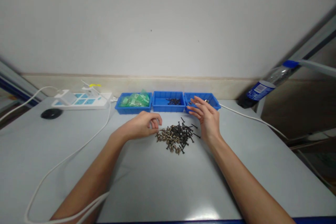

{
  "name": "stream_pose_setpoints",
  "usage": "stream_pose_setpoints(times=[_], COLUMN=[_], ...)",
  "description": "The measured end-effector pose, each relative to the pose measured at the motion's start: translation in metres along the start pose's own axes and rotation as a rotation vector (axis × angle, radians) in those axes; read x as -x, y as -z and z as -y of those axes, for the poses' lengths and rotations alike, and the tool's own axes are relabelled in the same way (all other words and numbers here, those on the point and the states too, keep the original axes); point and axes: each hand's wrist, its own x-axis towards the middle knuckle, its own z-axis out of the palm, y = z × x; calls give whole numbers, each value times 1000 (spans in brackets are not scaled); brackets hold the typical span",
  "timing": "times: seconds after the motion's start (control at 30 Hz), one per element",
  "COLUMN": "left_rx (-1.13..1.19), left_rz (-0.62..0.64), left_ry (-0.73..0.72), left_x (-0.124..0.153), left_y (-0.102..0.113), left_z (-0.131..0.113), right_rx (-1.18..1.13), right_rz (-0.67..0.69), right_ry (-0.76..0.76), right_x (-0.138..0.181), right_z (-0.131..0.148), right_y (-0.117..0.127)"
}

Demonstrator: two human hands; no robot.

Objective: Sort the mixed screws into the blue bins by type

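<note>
A mixed pile of screws lies mid-table: the brass-coloured screws (168, 136) gather on its left, the black screws (183, 133) on its right. My left hand (145, 125) is at the pile's left edge with loosely curled fingers. Its thumb and forefinger are apart, and nothing shows between them. Raised past the pile's right side, my right hand (207, 117) has its fingers spread at the front of the right blue bin (216, 103). No object is visible in it. That hand partly hides the bin, where a few shiny metal pieces (207, 101) show.
The middle blue bin (160, 104) contains black screws (174, 101). Green plastic packets (135, 99) fill the left blue bin (131, 111). Left are a power strip (101, 103), a black disc (51, 113) and a white cable (76, 152); a bottle (259, 91) leans at right.
</note>
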Motion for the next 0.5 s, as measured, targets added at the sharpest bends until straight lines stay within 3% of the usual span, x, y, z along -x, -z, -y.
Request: stream_pose_setpoints(times=[0.37, 0.5], left_rx=[0, -50], left_rz=[109, 81], left_ry=[-31, -54], left_x=[5, 2], left_y=[3, 0], left_z=[-9, -6], right_rx=[37, 34], right_rz=[77, 85], right_ry=[-48, -59], right_x=[3, 3], right_z=[2, 2], right_y=[-1, -1])
